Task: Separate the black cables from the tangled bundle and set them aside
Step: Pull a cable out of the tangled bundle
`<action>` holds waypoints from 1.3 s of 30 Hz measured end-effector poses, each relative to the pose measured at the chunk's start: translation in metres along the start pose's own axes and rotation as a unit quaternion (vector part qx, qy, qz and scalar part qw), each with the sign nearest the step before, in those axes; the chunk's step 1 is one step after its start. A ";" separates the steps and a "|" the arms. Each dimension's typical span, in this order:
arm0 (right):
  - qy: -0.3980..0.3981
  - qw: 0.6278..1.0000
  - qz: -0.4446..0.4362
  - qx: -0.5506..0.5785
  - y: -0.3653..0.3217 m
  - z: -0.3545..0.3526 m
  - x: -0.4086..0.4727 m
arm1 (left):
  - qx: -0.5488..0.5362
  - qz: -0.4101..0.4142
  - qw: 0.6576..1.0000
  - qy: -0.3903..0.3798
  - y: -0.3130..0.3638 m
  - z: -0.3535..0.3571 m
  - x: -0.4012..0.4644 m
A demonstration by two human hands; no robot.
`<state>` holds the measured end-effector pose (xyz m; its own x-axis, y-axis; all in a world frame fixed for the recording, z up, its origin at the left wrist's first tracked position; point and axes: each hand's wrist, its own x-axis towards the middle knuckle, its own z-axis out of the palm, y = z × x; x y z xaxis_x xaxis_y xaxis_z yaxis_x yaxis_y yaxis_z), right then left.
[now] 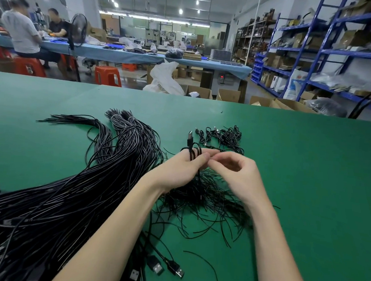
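Left hand (178, 168) grips a looped cable (191, 148); right hand (232, 171) pinches it. Bundle (68, 187) fills near left; mat (319, 170) bare right.

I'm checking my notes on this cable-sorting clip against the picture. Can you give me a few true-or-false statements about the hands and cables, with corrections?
1. The left hand holds a looped black cable with a USB plug sticking up above the fingers. True.
2. The work surface is a red mat. False: it is a green table mat.
3. A small pile of coiled black cables lies beyond the hands. True.
4. The large bundle of long black cables lies right of the right hand. False: it lies to the left of both hands.
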<state>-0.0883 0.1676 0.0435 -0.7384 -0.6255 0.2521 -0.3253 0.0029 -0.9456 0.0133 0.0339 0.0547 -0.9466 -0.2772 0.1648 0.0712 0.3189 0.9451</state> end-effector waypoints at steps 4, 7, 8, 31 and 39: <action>-0.018 0.994 -0.104 -0.036 -0.016 -0.024 0.000 | 0.049 -0.037 0.985 -0.163 0.013 -0.010 -0.009; -0.190 0.976 -0.103 0.012 -0.024 -0.018 -0.005 | 0.061 -0.039 0.950 -0.302 0.024 -0.003 -0.017; -0.226 0.969 -0.098 0.015 -0.022 -0.012 -0.006 | 0.071 -0.030 0.942 -0.325 0.028 0.000 -0.018; -0.149 0.977 0.014 0.149 -0.006 0.011 -0.010 | -0.118 -0.037 0.947 -0.296 0.010 0.002 -0.017; 0.012 0.993 0.018 0.119 0.006 0.014 0.000 | -0.020 -0.048 0.991 -0.127 0.005 0.014 -0.005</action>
<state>-0.0819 0.1570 0.0355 -0.7623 -0.6090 0.2191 -0.1521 -0.1605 -0.9752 0.0140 0.0500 0.0543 -0.9979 -0.0654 0.0027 -0.0148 0.2653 0.9640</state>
